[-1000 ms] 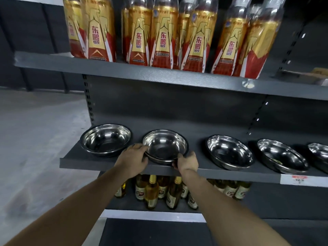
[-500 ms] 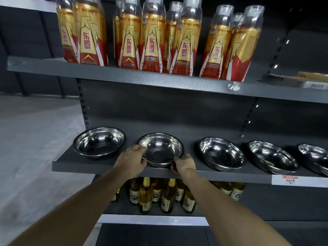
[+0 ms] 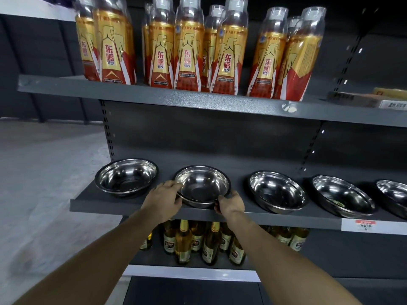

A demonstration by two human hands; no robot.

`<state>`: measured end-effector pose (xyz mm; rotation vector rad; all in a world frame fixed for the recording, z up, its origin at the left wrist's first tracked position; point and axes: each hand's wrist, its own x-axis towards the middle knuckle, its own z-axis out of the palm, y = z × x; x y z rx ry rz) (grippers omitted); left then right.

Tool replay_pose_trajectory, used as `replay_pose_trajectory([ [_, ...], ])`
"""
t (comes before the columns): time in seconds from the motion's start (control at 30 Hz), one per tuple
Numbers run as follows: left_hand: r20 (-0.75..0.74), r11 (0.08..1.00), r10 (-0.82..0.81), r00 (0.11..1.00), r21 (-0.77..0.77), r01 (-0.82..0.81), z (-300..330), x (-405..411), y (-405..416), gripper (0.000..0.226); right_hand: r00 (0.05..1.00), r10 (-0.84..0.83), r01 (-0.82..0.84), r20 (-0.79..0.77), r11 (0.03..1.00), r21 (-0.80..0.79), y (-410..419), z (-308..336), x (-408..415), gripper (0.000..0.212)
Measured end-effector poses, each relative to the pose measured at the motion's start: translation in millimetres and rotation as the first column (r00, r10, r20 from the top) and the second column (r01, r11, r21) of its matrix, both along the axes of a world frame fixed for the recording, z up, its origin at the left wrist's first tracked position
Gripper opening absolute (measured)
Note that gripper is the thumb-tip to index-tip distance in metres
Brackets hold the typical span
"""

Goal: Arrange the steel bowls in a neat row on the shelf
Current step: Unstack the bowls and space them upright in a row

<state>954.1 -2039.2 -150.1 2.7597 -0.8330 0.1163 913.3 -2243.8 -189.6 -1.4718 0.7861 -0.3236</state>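
Hands grip 2nd steel bowl (image 3: 202,186) at frame center: left hand (image 3: 163,199) on its left rim, right hand (image 3: 230,204) on its right. Fingers curled on rim. Bowl sits on shelf (image 3: 154,208) w/ four others.

1. Your left hand (image 3: 164,200) is stretched forward, back of the hand up, its fingers curled over the near-left rim of the second steel bowl (image 3: 202,187).
2. Your right hand (image 3: 231,205) is curled on the same bowl's near-right rim, thumb side toward the bowl.
3. Both your bare forearms reach up from the lower corners and converge.
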Motion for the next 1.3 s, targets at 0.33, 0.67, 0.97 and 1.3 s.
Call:
replay_pose_trajectory([
  [0.33, -0.016, 1.0, 0.002, 1.0, 0.025, -0.002, -1, -1, -5, 0.056, 0.999, -0.009, 0.009, -0.038, 1.0, -0.017, -8, -1, -3, 0.016],
  [0.67, 0.027, 0.992, 0.061, 0.998, 0.105, -0.063, 3, 13, 10, 0.057, 0.998, -0.066, 0.064, -0.005, 0.976, -0.208, -6, 19, 9, 0.055],
  [0.97, 0.071, 0.958, 0.25, 0.966, 0.127, -0.257, 9, 34, 85, 0.066, 0.967, 0.238, -0.24, 0.089, 0.97, 0.021, 100, 33, 59, 0.037],
  [1.3, 0.019, 0.946, 0.311, 0.95, 0.089, -0.312, 1, 47, 170, 0.061, 0.934, 0.356, -0.354, -0.027, 0.933, 0.071, 193, 17, 100, 0.084],
])
